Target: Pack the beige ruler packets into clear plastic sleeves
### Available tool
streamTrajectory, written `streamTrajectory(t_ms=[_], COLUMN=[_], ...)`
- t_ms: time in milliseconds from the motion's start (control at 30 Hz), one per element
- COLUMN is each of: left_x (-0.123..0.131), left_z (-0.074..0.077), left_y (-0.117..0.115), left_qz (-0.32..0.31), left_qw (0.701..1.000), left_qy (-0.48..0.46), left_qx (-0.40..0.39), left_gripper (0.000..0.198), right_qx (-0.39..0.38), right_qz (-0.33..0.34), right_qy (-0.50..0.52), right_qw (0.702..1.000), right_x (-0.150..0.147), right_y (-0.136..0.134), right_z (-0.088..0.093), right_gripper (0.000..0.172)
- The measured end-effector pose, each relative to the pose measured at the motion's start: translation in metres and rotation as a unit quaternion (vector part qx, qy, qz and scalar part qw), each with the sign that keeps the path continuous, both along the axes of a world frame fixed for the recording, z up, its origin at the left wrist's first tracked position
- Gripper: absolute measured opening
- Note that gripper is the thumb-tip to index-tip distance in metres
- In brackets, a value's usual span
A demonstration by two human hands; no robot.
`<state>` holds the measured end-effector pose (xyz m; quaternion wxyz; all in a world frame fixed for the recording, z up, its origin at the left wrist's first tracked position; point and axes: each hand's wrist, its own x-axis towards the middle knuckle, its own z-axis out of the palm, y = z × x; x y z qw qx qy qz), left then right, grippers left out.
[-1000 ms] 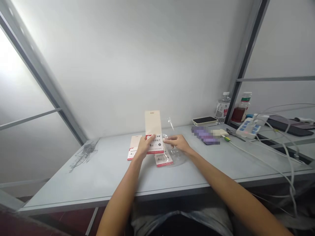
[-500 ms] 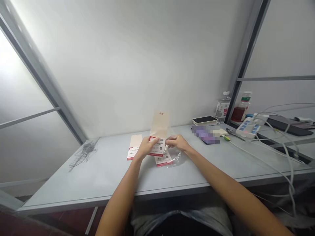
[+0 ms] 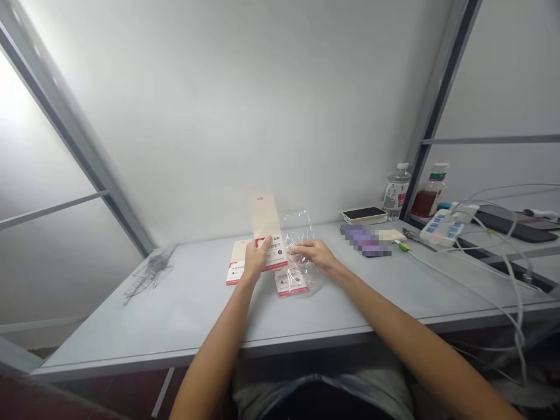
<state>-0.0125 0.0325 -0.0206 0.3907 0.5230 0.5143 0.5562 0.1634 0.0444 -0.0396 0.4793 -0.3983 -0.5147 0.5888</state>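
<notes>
Left hand (image 3: 256,259): thumb and fingers pinched shut on the lower, printed end of a tall cream card with a red-and-white printed band (image 3: 266,224). The card stands upright off the table and leans slightly away from my right hand.

Right hand (image 3: 315,254): fingertips closed on the bottom edge of a clear plastic sleeve (image 3: 296,227). It rises crinkled just beside the card, and I cannot tell whether the two touch. I cannot see which end of the sleeve is its mouth.

Handling, as I judge it:
- The film is limp and glary, so a light pinch near one corner should let the sleeve hang flat rather than buckle.
- The card is stiff, and a low grip leaves its long cream end free.
- The card's long edges should be parallel to the sleeve's sides. If it tilts, a corner would catch in the film.
- Both pieces should be clear of the tabletop so nothing drags.

Below and between my hands, a second red-and-white card (image 3: 289,281) lies flat on the pale grey table (image 3: 175,315). A third card (image 3: 237,265) lies flat just outside my left hand.

Well out past my left hand is a heap of thin grey strands (image 3: 149,274). Past my right hand are a dark phone on a white box (image 3: 364,214), two plastic bottles (image 3: 396,191) and a white power strip (image 3: 441,227) with its cables.
</notes>
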Motion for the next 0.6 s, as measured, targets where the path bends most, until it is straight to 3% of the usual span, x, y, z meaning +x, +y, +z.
streamTrajectory(t_ms=[167,400,600], left_x=[0.0056,0.0066,0.0107], left_z=[-0.0019,-0.0003,-0.0043], left_y=[-0.0002,-0.0031,-0.0053], left_qz=[0.011,0.093,0.039], left_qw=[0.997,0.991,0.995], left_qy=[-0.065,-0.001,0.024], left_qx=[0.033,0.095,0.089], left_gripper=[0.039,0.042,0.044], right_qx=[-0.012,-0.013,-0.012], right_qz=[0.018,0.022,0.026], right_qy=[0.026,0.063,0.077], right_qw=[0.999,0.998,0.997], right_x=[-0.0042,-0.0031,-0.0057], right_y=[-0.0004,-0.0037,-0.0036], right_z=[-0.0031,0.0006,-0.0017], right_gripper=[0.023,0.022,0.024])
